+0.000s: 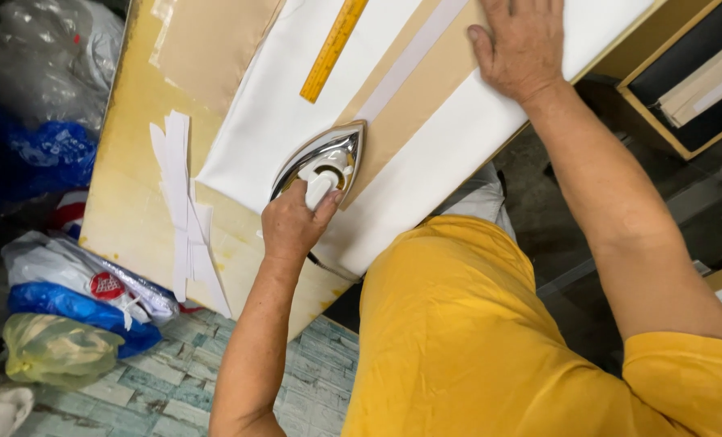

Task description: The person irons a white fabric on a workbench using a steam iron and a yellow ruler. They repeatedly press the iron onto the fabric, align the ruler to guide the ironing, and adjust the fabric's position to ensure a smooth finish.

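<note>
Our left hand (295, 222) grips the iron (322, 164) on tan paper (409, 105); right hand (519, 44) spread flat holds white cloth (272, 113); lingering could scorch it

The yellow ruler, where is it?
In the head view the yellow ruler lies at the top middle on the white cloth, above the iron and left of the tan strip.

The left hand (294, 224) is closed in a fist-like grip, its forearm reaching up from below. The right hand (520, 44) lies flat, palm down, fingers together, arm extended.
</note>
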